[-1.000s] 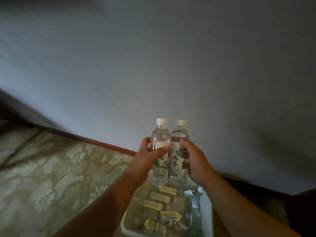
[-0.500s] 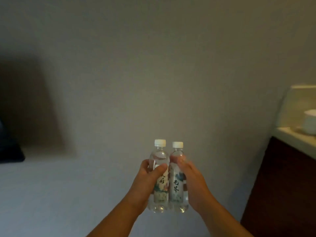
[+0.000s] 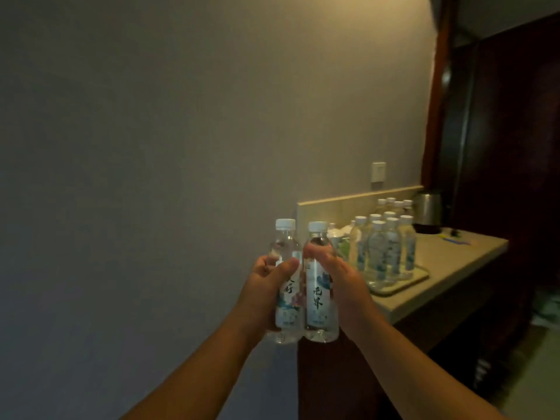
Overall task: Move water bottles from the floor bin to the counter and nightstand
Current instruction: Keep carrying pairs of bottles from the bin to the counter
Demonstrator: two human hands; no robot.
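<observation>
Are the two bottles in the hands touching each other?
Touching. The head view shows the left bottle and the right bottle pressed side by side with no gap between their labels, held by the left hand and right hand.

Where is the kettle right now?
In the head view, the kettle stands at the far right end of the counter, against the dark wooden panel, just behind and right of the cluster of water bottles on the tray.

Head view, facing forward, dim and perhaps blurred, near counter [image 3: 448, 262]
</observation>
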